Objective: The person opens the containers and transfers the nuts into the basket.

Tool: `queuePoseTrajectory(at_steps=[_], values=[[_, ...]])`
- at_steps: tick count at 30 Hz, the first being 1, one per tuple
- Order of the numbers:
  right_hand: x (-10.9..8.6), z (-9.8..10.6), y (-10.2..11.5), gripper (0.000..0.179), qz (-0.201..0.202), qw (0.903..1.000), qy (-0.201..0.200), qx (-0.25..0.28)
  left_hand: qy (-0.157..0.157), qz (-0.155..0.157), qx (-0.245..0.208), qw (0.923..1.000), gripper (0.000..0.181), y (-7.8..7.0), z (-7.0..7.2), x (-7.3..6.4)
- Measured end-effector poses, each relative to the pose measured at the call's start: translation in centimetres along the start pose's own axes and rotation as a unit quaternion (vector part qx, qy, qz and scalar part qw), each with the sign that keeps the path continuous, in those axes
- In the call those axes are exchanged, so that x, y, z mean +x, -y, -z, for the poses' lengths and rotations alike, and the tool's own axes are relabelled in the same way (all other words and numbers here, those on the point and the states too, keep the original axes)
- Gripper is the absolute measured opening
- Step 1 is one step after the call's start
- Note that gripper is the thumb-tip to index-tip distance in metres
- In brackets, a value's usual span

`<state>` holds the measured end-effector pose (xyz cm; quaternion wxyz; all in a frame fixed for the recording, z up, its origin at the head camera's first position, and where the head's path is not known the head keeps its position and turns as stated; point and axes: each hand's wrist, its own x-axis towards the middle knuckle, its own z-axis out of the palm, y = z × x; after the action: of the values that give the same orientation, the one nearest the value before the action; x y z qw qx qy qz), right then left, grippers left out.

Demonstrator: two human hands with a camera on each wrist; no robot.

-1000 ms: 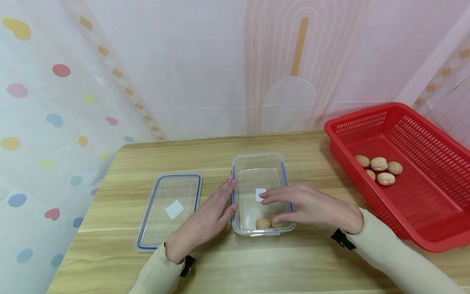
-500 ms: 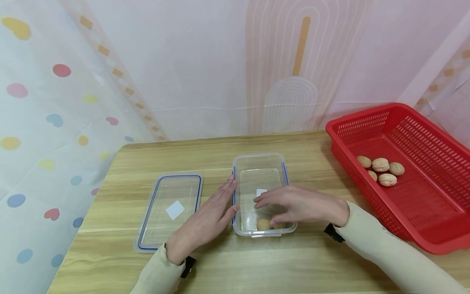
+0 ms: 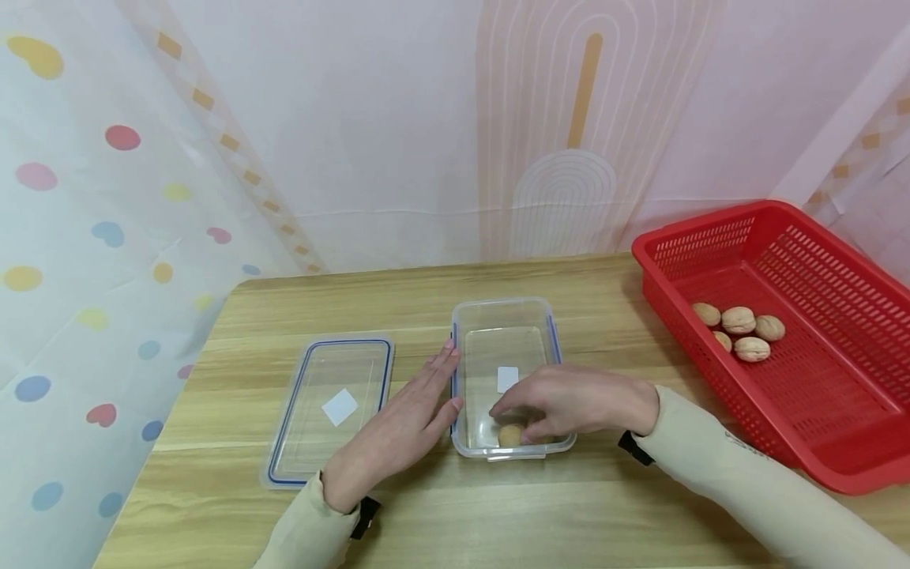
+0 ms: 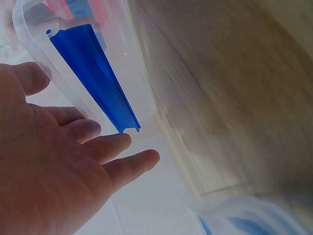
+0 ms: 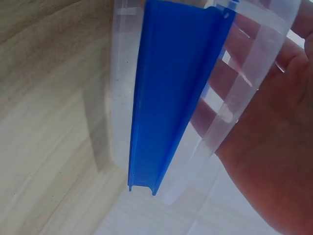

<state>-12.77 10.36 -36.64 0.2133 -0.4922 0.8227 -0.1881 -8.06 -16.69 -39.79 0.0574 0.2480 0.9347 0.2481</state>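
Observation:
In the head view a clear plastic box [image 3: 486, 454] with blue side clips stands lidless on the table. My left hand [image 3: 398, 423] lies along its left wall, fingers extended. In the left wrist view that hand's fingers [image 4: 132, 166] are beside the blue clip [image 4: 95, 76]. Over the right rim my right hand [image 3: 569, 403] reaches down inside, its fingers arched above a walnut [image 3: 509, 435] at the near end. The thumb tip is right at the walnut; the fingertips are spread to its left. Through the clear wall, the right wrist view shows this hand [image 5: 274, 112] behind the other blue clip [image 5: 168, 83].
The clear lid [image 3: 323, 458] with a blue seal lies flat at the left. A red basket [image 3: 846, 466] stands at the right with several walnuts [image 3: 739, 320] in it. A patterned cloth [image 3: 398, 142] hangs behind the table [image 3: 498, 514].
My right hand has moved left and lower into the box, its fingers bending down around a walnut. The second walnut in the box has become hidden by it. My left hand has stayed put.

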Motion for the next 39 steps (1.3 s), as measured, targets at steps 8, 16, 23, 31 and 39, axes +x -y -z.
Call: queuePoseTrajectory(at_steps=[8, 16, 23, 31, 39], values=[[0.28, -0.1, 0.08, 0.038, -0.015, 0.9996, 0.014, -0.02, 0.001, -0.004, -0.001, 1.0, 0.067, 0.01, -0.08, -0.03], [0.54, -0.18, 0.02, 0.036, -0.009, 0.9989, 0.024, -0.039, 0.004, -0.004, 0.0, 1.0, 0.066, 0.01, -0.03, 0.01], [0.74, -0.35, 0.08, 0.034, -0.001, 0.9979, 0.031, -0.057, 0.002, -0.008, 0.001, 1.0, 0.067, 0.01, -0.07, 0.04], [0.82, -0.52, 0.09, 0.031, 0.021, 0.9971, 0.026, -0.069, -0.001, -0.007, -0.001, 1.0, 0.067, 0.07, -0.14, 0.06], [0.72, -0.73, -0.05, 0.031, 0.021, 0.9974, 0.005, -0.069, 0.003, -0.003, -0.003, 1.0, 0.067, -0.01, -0.07, -0.05]])
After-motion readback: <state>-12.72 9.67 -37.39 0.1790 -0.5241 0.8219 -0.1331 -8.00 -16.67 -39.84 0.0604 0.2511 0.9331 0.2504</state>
